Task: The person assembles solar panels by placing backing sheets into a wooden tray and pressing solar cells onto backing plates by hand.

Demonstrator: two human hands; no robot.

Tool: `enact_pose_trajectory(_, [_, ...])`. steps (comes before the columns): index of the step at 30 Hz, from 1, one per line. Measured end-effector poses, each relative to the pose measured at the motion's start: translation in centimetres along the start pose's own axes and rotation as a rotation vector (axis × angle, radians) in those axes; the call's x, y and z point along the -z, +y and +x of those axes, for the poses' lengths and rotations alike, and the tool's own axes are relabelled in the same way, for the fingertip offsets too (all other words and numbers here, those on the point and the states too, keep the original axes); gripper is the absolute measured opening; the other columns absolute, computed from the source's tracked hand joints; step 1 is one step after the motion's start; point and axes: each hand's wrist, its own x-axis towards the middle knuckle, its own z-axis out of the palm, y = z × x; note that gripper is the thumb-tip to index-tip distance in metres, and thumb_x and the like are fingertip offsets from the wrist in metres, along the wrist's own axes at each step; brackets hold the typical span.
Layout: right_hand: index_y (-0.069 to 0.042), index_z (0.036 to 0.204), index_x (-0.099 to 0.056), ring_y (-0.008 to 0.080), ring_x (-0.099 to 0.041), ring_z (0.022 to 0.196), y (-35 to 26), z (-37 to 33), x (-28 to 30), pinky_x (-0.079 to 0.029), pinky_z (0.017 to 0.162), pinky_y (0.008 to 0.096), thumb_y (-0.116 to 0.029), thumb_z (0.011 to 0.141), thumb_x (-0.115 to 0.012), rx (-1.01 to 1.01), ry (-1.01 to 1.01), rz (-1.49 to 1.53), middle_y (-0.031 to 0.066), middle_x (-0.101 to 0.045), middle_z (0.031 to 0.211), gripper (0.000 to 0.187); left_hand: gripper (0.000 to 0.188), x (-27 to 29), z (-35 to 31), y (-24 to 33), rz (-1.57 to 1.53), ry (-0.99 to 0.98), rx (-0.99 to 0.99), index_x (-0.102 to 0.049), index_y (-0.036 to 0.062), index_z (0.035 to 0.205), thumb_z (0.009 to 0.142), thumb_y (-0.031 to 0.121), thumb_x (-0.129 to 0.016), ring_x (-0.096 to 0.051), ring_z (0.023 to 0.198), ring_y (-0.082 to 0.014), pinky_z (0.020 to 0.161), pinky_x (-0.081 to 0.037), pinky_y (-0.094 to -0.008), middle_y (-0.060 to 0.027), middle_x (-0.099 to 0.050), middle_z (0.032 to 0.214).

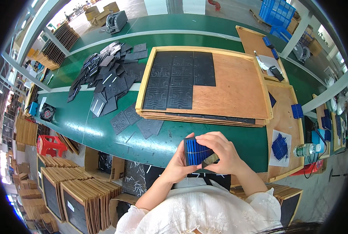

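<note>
A small blue solar panel (195, 151) with thin light lines and a black edge is held up in front of my chest, past the table's near edge. Its left side rests in my left hand (177, 163), thumb and fingers closed around it. On the other side, my right hand (222, 153) has its fingers bent over the panel's upper right corner. A tan-grey patch shows by the panel's lower right, under the right fingers; what it is, I cannot tell. Beyond the hands lies a wooden-framed tray (228, 93), partly lined with black embossed square plates (178, 78).
Loose black plates (107, 74) are heaped left of the tray on the green table (84, 123). To the right, a wooden board (295, 160) carries blue strips (280, 146) on white paper and a plastic bottle (306, 149). Stacked framed boards (90, 189) stand below left, near a red stool (51, 145).
</note>
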Motion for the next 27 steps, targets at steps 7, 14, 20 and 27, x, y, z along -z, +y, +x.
enact_pose_trajectory(7, [-0.01, 0.129, -0.055, 0.0339, -0.058, 0.116, 0.07, 0.08, 0.0, -0.054, 0.092, 0.0425, -0.011, 0.057, -0.087, 0.003, 0.0, 0.011, 0.008, -0.061, 0.129, 0.079, 0.104, 0.08, -0.09, -0.08, -0.007, -0.01, -0.004, -0.014, 0.0097, 0.16, 0.075, -0.02, -0.067, -0.049, 0.127, -0.0163, 0.103, -0.046, -0.0304, -0.0072, -0.044, 0.141])
enact_pose_trajectory(14, [-0.011, 0.129, -0.056, 0.0331, -0.059, 0.116, 0.04, 0.12, -0.11, -0.055, 0.091, 0.0422, -0.011, 0.056, -0.088, 0.002, 0.007, 0.007, 0.0069, -0.061, 0.129, 0.08, 0.104, 0.16, -0.16, -0.15, -0.013, -0.006, 0.004, -0.013, 0.0098, 0.16, 0.076, -0.019, -0.067, -0.049, 0.127, -0.0162, 0.101, -0.047, -0.0291, -0.0073, -0.043, 0.141])
enact_pose_trajectory(20, [-0.011, 0.129, -0.055, 0.033, -0.059, 0.116, 0.05, 0.14, -0.13, -0.054, 0.091, 0.0421, -0.01, 0.054, -0.088, 0.001, 0.009, 0.015, 0.0066, -0.061, 0.129, 0.082, 0.104, 0.24, -0.17, -0.32, -0.008, -0.012, -0.015, -0.012, 0.0094, 0.16, 0.076, -0.019, -0.067, -0.049, 0.127, -0.0158, 0.1, -0.048, -0.0286, -0.0075, -0.043, 0.141])
enact_pose_trajectory(27, [-0.011, 0.129, -0.055, 0.0329, -0.059, 0.115, -0.01, 0.24, -0.18, -0.055, 0.091, 0.042, -0.013, 0.057, -0.089, 0.006, 0.02, 0.021, 0.0073, -0.061, 0.128, 0.08, 0.104, 0.09, -0.22, -0.12, -0.005, -0.012, -0.019, -0.012, 0.0101, 0.16, 0.077, -0.02, -0.066, -0.049, 0.126, -0.0155, 0.1, -0.047, -0.0281, -0.0071, -0.043, 0.141])
